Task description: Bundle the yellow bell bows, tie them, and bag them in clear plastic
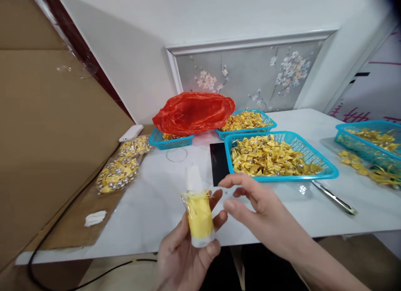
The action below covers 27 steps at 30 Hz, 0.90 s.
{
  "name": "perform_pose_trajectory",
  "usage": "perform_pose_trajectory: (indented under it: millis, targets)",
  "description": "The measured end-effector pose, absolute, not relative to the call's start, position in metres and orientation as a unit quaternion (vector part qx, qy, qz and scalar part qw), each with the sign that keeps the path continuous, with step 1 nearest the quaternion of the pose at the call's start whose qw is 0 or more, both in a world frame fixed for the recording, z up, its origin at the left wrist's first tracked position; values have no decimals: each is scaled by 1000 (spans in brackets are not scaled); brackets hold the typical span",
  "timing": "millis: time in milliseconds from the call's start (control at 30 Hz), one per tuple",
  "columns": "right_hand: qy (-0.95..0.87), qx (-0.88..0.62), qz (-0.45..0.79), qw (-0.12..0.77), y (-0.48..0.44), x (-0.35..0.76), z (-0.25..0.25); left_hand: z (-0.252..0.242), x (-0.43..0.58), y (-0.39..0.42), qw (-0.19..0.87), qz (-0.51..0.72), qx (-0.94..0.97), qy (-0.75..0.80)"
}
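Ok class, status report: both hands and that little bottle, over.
Left hand gripping yellow-wrapped bottle, upright. Right hand beside it, fingers parted. Blue basket behind, apart.

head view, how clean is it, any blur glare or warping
In the head view the bottle in the left hand and the right hand look slightly soft; the table shows a small glare spot by the blue basket; lines bow toward the corners; light is even.

A white table [163, 199] bears four blue baskets of yellow folded pieces: the nearest [326, 165], one behind it [269, 124], one at the right [344, 142], and a small one [163, 142] beneath a red plastic bag [194, 111]. A metal tool [333, 197] lies just beside the nearest basket, and clear packets [117, 174] lie on cardboard at the left.
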State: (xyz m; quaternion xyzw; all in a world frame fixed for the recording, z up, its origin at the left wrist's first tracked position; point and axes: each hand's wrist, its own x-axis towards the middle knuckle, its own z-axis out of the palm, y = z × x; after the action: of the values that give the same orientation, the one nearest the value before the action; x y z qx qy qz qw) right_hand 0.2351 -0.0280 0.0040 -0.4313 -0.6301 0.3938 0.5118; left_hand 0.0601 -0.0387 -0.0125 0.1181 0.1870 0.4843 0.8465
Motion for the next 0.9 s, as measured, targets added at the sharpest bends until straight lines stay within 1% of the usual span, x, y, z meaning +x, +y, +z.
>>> perform_pose_trajectory:
  millis: [100, 267, 400, 533, 700, 900]
  targets:
    - [-657, -422, 375, 499, -23, 224, 9, -13, 64, -39, 831, 497, 121, 218]
    - [-604, -365, 482, 519, -16, 225, 17, -14, 65, -40, 812, 502, 135, 266]
    - [-578, -338, 510, 540, -14, 232, 20, -15, 64, -40, 810, 497, 153, 270]
    - [-568, -341, 485, 571, -12, 236, 22, -13, 67, -41, 799, 501, 172, 283]
    - [-538, -333, 472, 614, -5, 243, 26, -15, 72, -43, 741, 528, 220, 350]
    - [-558, -364, 423, 614, -5, 252, 25, -19, 69, -42, 721, 531, 258, 363]
